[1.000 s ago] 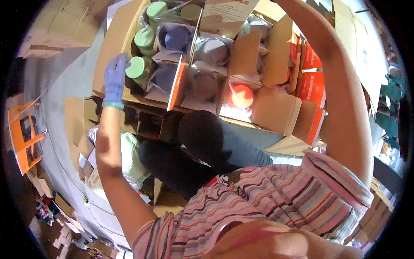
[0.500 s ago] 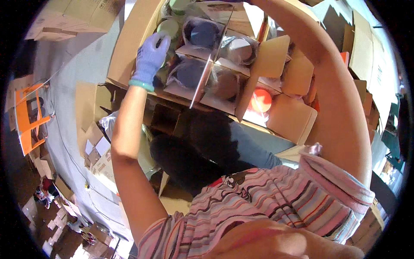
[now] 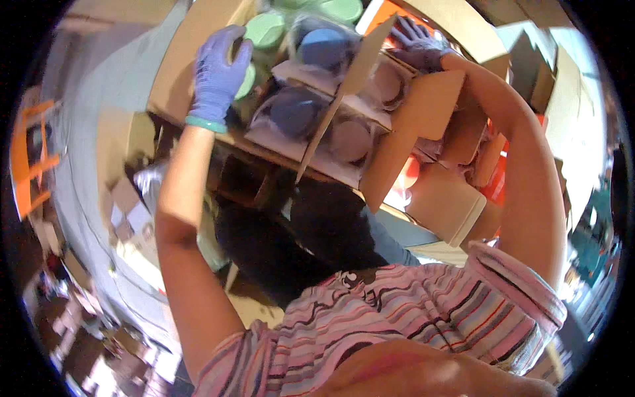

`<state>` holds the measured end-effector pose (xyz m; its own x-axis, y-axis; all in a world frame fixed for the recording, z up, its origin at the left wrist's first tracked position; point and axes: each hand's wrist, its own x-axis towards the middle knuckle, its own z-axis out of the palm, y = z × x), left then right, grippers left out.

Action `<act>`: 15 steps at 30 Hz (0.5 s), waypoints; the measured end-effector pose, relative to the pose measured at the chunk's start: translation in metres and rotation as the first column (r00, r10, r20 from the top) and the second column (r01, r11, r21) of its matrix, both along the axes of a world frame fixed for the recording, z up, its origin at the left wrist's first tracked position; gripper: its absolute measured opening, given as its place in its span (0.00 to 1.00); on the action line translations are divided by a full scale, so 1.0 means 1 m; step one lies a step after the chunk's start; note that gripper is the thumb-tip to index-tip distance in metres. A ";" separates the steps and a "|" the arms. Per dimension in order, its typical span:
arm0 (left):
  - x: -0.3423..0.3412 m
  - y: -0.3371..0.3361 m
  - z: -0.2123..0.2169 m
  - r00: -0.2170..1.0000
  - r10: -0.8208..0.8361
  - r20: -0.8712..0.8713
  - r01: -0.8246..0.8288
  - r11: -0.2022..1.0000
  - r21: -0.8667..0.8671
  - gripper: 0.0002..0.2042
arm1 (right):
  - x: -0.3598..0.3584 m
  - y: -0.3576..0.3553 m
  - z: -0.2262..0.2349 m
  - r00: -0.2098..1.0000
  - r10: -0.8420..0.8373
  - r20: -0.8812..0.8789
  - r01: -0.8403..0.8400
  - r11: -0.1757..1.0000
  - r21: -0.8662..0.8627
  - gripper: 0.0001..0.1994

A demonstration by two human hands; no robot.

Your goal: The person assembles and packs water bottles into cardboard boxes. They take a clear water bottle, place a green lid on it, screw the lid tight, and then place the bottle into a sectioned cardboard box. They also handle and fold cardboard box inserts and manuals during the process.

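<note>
My left hand (image 3: pixel 221 74), in a purple glove with a green cuff, rests at the left wall of a large cardboard carton (image 3: pixel 198 49). Its thumb and fingers are apart, beside a green-topped round container (image 3: pixel 265 30). Blue-topped containers (image 3: pixel 324 49) in clear plastic wrap sit to its right, in cells made by cardboard dividers (image 3: pixel 350 83). Brownish round ones (image 3: pixel 351 139) stand in the neighbouring cells. At the far right of the carton my right hand (image 3: pixel 418 45), gloved too, lies with fingers spread over an orange-and-white surface (image 3: pixel 378 14).
Raised flaps (image 3: pixel 446 205) stand along the carton's right side, near a red-orange round top (image 3: pixel 410 171). A smaller opened box (image 3: pixel 132 205) with plastic wrap lies at the left. An orange frame (image 3: pixel 32 159) stands farther left. More cartons (image 3: pixel 572 99) are at the right.
My right hand has come into view, spread at the carton's far side, where orange now shows. The whole view has shifted slightly; my left hand stays near the green-topped containers.
</note>
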<state>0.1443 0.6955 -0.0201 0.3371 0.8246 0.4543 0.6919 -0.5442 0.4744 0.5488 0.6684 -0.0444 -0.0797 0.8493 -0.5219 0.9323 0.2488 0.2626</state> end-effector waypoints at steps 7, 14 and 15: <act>-0.235 -0.118 0.024 0.410 0.388 -0.825 -0.742 0.668 -0.054 0.46 | 0.084 0.050 -0.038 0.719 0.514 -0.469 -0.349 0.849 0.396 0.21; -0.230 -0.210 0.013 0.794 0.586 -0.164 -0.587 0.667 -0.459 0.16 | -0.008 0.020 0.095 0.506 0.350 -0.789 0.156 0.862 0.482 0.21; -0.214 -0.219 0.032 0.718 0.696 0.035 -0.606 0.648 -0.462 0.11 | -0.027 -0.016 0.118 0.406 0.336 -0.850 0.167 0.887 0.431 0.21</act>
<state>-0.0698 0.4763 0.0122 -0.4138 0.9097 0.0336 0.6628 0.2758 0.6962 0.5216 0.6527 0.0741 -0.3593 0.8917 0.2751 0.6559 0.4510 -0.6053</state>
